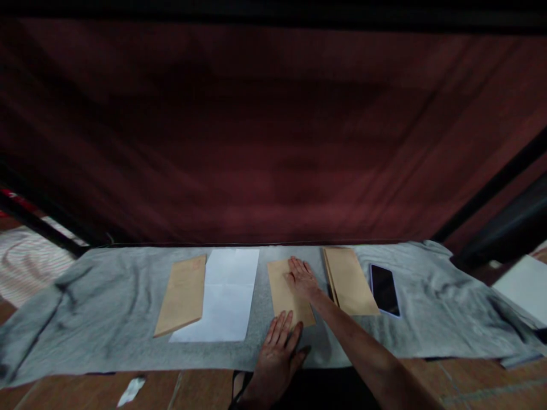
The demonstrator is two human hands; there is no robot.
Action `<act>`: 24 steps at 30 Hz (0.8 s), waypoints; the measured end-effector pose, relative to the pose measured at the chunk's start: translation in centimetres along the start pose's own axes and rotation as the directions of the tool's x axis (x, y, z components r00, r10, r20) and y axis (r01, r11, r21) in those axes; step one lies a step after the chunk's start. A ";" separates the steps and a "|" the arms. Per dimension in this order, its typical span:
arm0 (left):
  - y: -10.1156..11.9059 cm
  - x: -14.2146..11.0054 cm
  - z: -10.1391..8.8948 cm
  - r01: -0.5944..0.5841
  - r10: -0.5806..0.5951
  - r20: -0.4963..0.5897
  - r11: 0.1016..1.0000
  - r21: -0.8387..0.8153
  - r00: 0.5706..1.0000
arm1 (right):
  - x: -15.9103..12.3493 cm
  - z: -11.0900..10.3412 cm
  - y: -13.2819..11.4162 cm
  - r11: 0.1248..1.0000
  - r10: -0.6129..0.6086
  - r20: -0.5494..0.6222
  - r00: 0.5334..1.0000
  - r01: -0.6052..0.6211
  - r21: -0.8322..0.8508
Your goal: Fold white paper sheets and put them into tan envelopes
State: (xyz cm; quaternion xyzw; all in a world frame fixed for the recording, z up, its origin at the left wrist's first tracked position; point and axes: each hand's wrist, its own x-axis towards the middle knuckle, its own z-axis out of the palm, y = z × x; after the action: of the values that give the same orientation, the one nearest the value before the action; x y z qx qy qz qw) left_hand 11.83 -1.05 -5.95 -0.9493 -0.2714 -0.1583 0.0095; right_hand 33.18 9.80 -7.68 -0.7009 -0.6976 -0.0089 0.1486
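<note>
A brown paper envelope (280, 285) lies flat on the grey cloth in front of me. My right hand (302, 279) rests on its upper part, fingers stretched out. Near its lower edge lies my left hand (277, 347), flat with the fingers spread, the fingertips reaching the paper. Left of this envelope are white paper sheets (228, 302) with a crease across them. A stack of brown envelopes (183, 293) partly covers their left side. Another small pile of brown envelopes (350, 282) sits to the right of my right hand.
A dark-screened phone (384, 289) lies right of the right-hand pile. The grey cloth (440, 307) is wrinkled towards both ends. A dark red panel (273, 142) rises behind it. On the tiled floor lies a white scrap (131, 390). Dark bars stand at both sides.
</note>
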 end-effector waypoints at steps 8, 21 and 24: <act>-0.2 -0.1 0.7 -0.002 0.002 0.001 1.000 -0.006 1.000 | -4.1 -0.4 -0.2 1.000 -0.021 -0.002 1.000 0.021 -0.004; -0.8 2.6 2.8 0.133 -0.132 0.016 0.988 -0.083 0.991 | -18.0 -4.0 -1.4 0.984 -0.177 -0.074 0.981 0.177 -0.002; -2.2 5.8 4.1 0.136 -0.133 0.057 0.989 -0.062 0.990 | -17.8 -4.2 -1.6 0.985 -0.171 -0.080 0.982 0.172 0.000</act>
State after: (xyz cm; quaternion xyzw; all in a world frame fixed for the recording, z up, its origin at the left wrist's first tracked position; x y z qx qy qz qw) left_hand 16.56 4.26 -8.26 -0.9324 -0.3297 -0.1425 -0.0394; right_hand 31.99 -8.51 -7.27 -0.6367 -0.7489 -0.0473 0.1773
